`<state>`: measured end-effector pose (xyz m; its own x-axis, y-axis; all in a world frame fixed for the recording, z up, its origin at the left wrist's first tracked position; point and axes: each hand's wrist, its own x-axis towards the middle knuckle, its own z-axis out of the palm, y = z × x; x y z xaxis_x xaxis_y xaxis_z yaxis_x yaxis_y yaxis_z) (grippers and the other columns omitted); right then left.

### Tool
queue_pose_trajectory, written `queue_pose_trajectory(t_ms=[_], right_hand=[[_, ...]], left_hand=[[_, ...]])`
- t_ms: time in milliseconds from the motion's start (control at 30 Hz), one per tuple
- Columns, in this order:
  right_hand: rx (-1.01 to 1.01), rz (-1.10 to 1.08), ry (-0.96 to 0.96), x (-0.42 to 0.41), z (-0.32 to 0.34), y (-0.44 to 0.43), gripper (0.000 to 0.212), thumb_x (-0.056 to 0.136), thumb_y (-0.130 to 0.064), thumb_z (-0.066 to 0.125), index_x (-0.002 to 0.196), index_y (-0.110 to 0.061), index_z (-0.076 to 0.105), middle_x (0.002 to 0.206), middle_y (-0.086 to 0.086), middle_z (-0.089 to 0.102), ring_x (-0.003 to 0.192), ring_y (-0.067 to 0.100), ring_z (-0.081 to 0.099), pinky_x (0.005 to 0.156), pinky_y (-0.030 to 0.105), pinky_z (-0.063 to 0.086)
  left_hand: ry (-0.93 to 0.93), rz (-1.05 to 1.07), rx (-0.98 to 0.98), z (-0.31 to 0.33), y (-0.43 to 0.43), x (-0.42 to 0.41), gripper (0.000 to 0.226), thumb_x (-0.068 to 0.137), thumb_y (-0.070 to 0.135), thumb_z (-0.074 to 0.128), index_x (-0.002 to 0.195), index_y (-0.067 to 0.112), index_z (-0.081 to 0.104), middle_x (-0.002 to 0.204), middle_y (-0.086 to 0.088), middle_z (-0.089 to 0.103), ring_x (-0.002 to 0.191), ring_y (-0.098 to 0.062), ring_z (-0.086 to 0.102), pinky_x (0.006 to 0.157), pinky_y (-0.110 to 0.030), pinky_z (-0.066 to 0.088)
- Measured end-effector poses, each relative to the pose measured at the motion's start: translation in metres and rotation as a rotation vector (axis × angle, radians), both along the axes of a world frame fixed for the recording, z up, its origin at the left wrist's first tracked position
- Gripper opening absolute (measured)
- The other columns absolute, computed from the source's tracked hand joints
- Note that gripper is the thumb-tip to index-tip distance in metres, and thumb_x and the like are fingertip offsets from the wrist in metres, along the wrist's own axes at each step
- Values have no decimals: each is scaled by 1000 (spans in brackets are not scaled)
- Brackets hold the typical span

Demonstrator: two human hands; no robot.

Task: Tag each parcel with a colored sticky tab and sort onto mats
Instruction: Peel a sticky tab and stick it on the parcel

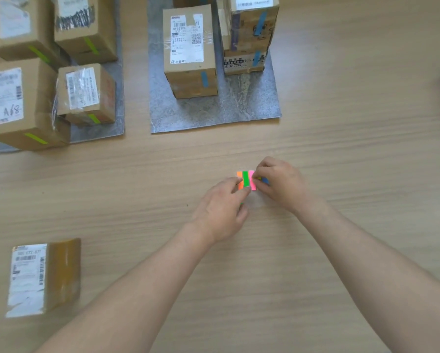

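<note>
Working mid-tabletop now: gripping the tabs (246,180) with the left hand (221,210), curled round the orange end, and pinching at the pink strip with the right hand (281,184), right over the blue end. Holding them just off the tabletop (341,138) or touching it, can't tell which. Over toward the far left corner, on the left mat (99,135): four green parcels (86,93) packed close, each with a green strip on the near face. Just beside that, on the right mat (213,113): a blue parcel (188,52), label up, blue strip on its near face, and next to it a stack (249,34) wearing two blue strips. Down by the near left corner, straight on the wood and well apart from both mats: a loose parcel (43,278), label up, brown tape alongside the label.
</note>
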<state>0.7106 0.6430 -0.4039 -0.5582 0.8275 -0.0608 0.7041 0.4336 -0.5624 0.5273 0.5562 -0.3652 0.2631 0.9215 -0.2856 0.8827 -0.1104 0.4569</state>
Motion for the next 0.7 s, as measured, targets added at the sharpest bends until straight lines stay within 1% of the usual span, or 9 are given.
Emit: queue_pose_trajectory(t_ms=[67,167,267,300,367,467,500,600,700], right_hand=[[11,7,16,0,0,-1,6,81,-13,80,84,-11,75,88,6,65,76,30,66,59,41,56],[35,17,19,-1,0,-2,11,82,-16,78,92,-13,74,91,5,64,79,29,65,60,43,56],[52,50,21,-3,-1,-2,15,88,-25,69,100,-18,71,95,2,62,85,28,62,60,46,56],[58,61,20,-3,-1,-2,17,88,-27,67,103,-20,71,95,1,61,85,27,62,60,46,55],[89,82,7,-4,0,-2,19,89,-26,69,108,-24,73,94,-1,61,83,26,61,56,41,54],[150,92,6,-5,1,-3,15,86,-25,69,99,-22,78,89,1,64,74,27,62,50,31,49],[163,88,15,-4,-1,-3,16,86,-27,67,96,-20,78,88,1,65,72,28,63,49,31,49],[177,64,60,-2,-4,-1,23,90,-31,62,94,-16,79,87,3,68,71,29,66,51,37,55],[161,28,71,-1,-1,1,10,85,-16,72,91,-11,78,82,6,70,68,31,68,52,38,56]], left_hand=[[65,-38,4,0,1,1,64,82,39,34,134,14,62,128,-23,57,112,-40,58,93,-43,52],[154,-89,-10,1,1,0,67,83,45,31,141,21,55,135,-18,50,118,-36,52,97,-45,48],[202,-119,5,1,0,0,63,85,46,34,138,23,56,137,-17,49,121,-36,50,99,-46,47],[211,-127,16,0,0,0,61,85,46,35,137,22,57,137,-17,49,121,-36,50,99,-47,46],[230,-134,42,-2,-1,0,59,87,45,36,136,20,58,134,-16,50,120,-36,49,102,-48,43],[236,-125,71,-5,-3,1,58,87,43,38,135,20,59,130,-15,53,119,-37,49,106,-50,41],[239,-122,72,-6,-4,1,58,86,43,38,135,20,59,130,-15,53,120,-37,49,108,-51,40],[248,-122,66,-7,-7,2,62,84,43,37,138,21,57,131,-15,52,122,-37,48,111,-53,36],[247,-115,85,-7,-8,3,62,83,42,36,138,21,57,128,-15,53,121,-37,49,112,-54,36]])
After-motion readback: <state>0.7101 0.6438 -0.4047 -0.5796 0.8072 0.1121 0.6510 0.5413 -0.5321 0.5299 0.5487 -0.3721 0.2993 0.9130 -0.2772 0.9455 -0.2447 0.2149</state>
